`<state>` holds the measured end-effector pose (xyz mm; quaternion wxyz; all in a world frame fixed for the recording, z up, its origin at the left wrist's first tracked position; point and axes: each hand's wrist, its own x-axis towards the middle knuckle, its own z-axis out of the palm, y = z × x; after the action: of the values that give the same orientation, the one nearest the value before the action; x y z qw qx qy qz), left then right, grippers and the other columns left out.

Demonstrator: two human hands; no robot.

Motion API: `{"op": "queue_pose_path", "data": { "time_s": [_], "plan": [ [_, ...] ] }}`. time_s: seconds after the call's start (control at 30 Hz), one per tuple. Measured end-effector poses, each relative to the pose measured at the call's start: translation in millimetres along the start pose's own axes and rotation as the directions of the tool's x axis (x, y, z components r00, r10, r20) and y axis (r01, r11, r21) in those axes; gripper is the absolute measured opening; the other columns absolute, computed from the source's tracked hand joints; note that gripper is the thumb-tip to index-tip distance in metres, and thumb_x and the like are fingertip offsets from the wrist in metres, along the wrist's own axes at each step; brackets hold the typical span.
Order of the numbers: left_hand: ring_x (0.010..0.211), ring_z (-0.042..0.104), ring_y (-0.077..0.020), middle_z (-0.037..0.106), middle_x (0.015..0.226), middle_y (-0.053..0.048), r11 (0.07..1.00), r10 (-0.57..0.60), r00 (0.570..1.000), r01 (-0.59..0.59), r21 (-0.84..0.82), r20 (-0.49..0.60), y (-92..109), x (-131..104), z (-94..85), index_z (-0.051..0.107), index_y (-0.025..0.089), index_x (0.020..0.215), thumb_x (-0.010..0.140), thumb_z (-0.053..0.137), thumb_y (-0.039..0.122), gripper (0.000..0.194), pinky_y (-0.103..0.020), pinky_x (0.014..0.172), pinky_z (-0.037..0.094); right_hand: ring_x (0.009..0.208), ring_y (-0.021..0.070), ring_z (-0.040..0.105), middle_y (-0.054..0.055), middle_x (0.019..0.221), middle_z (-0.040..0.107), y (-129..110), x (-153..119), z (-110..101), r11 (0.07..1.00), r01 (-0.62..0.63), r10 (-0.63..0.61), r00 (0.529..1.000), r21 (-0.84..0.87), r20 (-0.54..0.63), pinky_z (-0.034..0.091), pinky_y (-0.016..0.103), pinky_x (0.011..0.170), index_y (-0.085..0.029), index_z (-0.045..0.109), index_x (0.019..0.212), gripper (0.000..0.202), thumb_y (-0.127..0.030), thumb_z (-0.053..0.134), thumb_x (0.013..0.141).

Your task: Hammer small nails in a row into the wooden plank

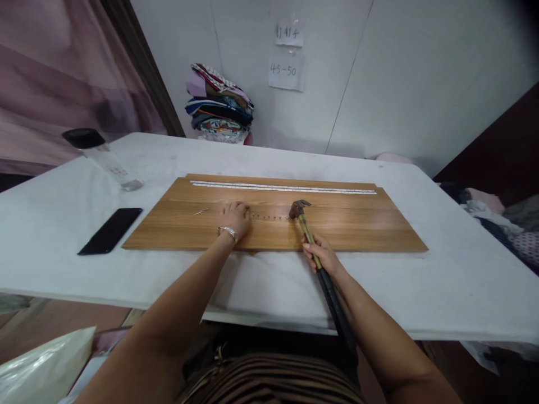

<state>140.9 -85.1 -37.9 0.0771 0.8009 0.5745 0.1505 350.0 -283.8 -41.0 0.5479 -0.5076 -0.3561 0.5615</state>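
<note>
My right hand (322, 255) is wrapped round the handle of a claw hammer (310, 235), partway up its yellowish shaft, with the black grip trailing back towards my body. The rusty hammer head is over the wooden board (357, 219), at the right end of a row of several small nails (269, 217). My left hand (236, 217), with a bracelet at the wrist, rests palm down on the board by the row's left end, its fingers laid on the surface. Beyond its fingertips lie thin loose nails (201, 211). Whatever is under the left palm is hidden.
White strips with markings (282, 187) run along the board's far side. A black phone (110, 231) and a clear bottle (107, 160) with a dark cap are on the white table (455, 258) to the left. Folded clothes (221, 106) are stacked against the wall.
</note>
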Motion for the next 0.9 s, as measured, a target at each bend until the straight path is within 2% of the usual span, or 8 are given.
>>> {"op": "queue_pose_path", "data": {
  "time_s": [0.7,0.9],
  "plan": [
    [0.124,0.057,-0.0295,0.067,0.133,-0.009,1.0,0.002,1.0,-0.002,0.0,-0.001,-0.7,0.0,0.6,0.075,0.025,0.114,0.096,0.044,0.029,0.036,-0.045,0.106,0.042,0.029,0.0067,0.04,-0.013,0.051,0.049,-0.5,-0.1,0.4,1.0,-0.003,0.003,1.0,-0.004,-0.009,0.033,0.018,0.027,-0.023,0.048,0.091,0.039,-0.045,0.072,0.07],
    [0.126,0.056,-0.0286,0.067,0.134,-0.008,1.0,0.0,1.0,0.0,0.006,-0.006,-0.2,-0.1,-0.2,0.075,0.027,0.113,0.095,0.046,0.028,0.034,-0.045,0.108,0.041,0.03,0.0063,0.04,-0.013,0.051,0.049,-0.5,0.0,-1.1,0.999,0.031,-0.031,0.999,0.018,-0.015,0.034,0.018,0.028,-0.023,0.048,0.091,0.037,-0.044,0.071,0.072]
  ]
}}
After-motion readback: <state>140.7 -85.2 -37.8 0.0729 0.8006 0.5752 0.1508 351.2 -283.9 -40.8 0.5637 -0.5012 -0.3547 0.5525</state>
